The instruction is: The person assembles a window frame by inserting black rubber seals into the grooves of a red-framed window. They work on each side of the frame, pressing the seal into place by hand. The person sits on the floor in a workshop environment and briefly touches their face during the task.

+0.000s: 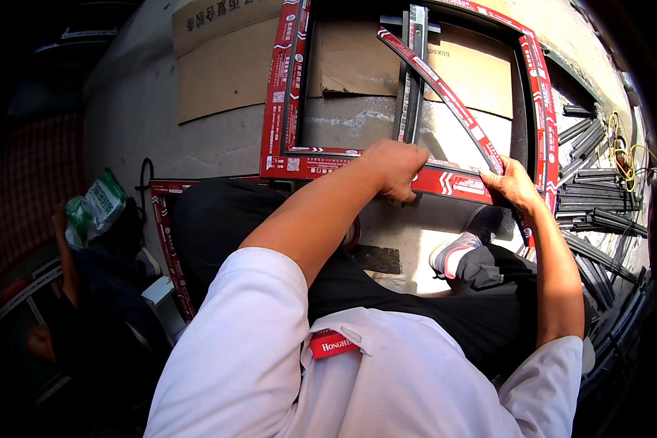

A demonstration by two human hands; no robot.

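Observation:
A rectangular window frame (285, 117), dark and covered in red printed film, lies before me with its near rail over my legs. My left hand (396, 169) is closed round the middle of that near rail, thumb on top and fingers curled below. My right hand (512, 184) pinches a long narrow strip (445, 91) with red film on it. The strip slants across the frame's opening, and its far end lies over an upright dark bar (409, 87). Its near end passes under my right hand and sticks out below the rail. Part of my right fingers is hidden.
Flattened cardboard (230, 69) lies under the frame. Several dark profile pieces (598, 197) are piled at the right, beside a yellow cord (624, 164). Another red-filmed frame (169, 226) is by my left leg. A person (98, 299) sits at far left near a green-white bag (98, 204).

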